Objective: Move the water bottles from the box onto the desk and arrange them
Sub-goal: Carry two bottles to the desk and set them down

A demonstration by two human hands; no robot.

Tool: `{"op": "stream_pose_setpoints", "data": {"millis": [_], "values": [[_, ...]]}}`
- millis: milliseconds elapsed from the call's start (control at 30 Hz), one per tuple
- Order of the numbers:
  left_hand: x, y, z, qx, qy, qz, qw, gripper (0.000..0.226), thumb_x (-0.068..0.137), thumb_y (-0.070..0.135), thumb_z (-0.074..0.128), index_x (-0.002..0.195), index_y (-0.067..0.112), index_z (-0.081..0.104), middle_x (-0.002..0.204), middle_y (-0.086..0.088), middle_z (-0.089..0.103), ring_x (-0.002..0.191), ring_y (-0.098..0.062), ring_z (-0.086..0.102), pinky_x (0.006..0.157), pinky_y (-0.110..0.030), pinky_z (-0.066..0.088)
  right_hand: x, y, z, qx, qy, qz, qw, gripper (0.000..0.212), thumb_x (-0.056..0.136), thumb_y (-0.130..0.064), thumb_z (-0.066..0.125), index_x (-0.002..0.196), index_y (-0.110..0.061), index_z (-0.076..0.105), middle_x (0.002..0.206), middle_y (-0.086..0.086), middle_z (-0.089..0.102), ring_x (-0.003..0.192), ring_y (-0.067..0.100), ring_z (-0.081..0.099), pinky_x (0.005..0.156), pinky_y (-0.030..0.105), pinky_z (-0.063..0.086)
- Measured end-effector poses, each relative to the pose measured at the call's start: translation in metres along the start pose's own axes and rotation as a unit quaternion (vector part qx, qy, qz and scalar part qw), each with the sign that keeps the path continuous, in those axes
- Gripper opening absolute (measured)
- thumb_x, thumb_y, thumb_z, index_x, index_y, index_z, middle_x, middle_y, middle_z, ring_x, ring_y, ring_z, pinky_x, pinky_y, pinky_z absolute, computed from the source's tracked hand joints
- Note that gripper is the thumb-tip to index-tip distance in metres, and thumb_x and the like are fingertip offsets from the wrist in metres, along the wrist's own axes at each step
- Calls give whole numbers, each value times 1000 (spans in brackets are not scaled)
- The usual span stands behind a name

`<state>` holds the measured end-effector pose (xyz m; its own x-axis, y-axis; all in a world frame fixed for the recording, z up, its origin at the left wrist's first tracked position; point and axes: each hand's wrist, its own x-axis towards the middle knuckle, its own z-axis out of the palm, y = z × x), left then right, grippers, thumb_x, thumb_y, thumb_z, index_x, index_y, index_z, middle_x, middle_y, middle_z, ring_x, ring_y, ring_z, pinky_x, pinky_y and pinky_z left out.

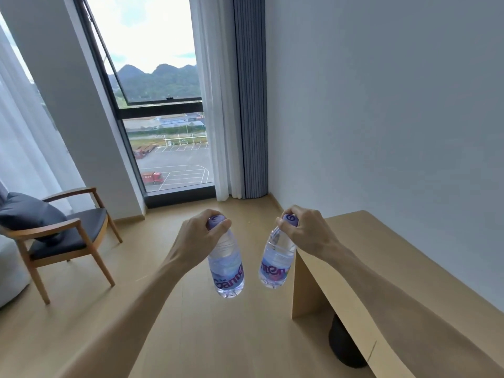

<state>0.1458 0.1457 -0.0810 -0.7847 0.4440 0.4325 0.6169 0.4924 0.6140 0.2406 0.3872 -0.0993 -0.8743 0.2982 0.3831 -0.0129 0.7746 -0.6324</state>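
Beside the desk (387,257), left hand (200,236) and right hand (306,233) each grip a hanging bottle's cap

Left hand (203,231) covers most of left bottle (227,266) cap; label text partly readable, rest wraps out of sight. Right hand (302,230) hides right bottle (275,264) neck, label letters cut short by the curve. Desk (381,255) runs off bottom & right edges. Dark round obj (346,347) under desk mostly hidden, can't tell what. Chair (62,236), well left of desk, clipped at left edge.
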Motion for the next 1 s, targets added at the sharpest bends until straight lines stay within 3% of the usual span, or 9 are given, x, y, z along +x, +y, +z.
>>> {"op": "stream_pose_setpoints", "data": {"millis": [100,200,300,433,667,1000], "values": [[54,-19,29,-17,-16,17,1000,9,90,30,65,93,21,66,79,8,66,70,-3,58,57,-17,43,38,30,8,-11,12,31,999,20,91,-38,60,81,-20,61,74,-5,65,69,11,61,59,24,48],[112,-37,59,-44,-46,37,997,6,90,31,65,88,25,65,77,13,65,68,-1,58,55,-11,39,76,60,12,-17,24,77,997,20,90,-39,60,82,-21,62,77,-6,66,74,13,62,65,30,51],[172,-50,89,-62,-91,51,993,7,90,32,65,88,26,64,76,15,64,69,0,59,54,-10,41,109,84,9,-28,43,121,991,16,90,-38,60,85,-23,62,80,-7,65,76,12,62,65,28,50],[244,-52,132,-87,-133,64,985,9,90,33,65,88,24,66,76,14,67,73,-4,63,62,-26,51,141,116,-4,-35,102,174,979,16,91,-40,59,87,-25,62,80,-11,64,76,7,59,62,21,42],[324,-21,233,-163,-216,85,959,5,89,34,65,90,29,66,80,14,70,72,7,62,58,-12,41,164,192,-42,-45,168,263,949,17,90,-41,58,90,-24,63,85,-7,66,80,13,62,68,31,53],[385,69,407,-168,-336,135,917,2,88,36,64,86,35,63,80,20,68,76,11,59,55,-7,40,164,327,-136,-97,210,356,906,16,89,-40,59,87,-24,62,84,-11,63,78,10,60,64,24,47]]}}
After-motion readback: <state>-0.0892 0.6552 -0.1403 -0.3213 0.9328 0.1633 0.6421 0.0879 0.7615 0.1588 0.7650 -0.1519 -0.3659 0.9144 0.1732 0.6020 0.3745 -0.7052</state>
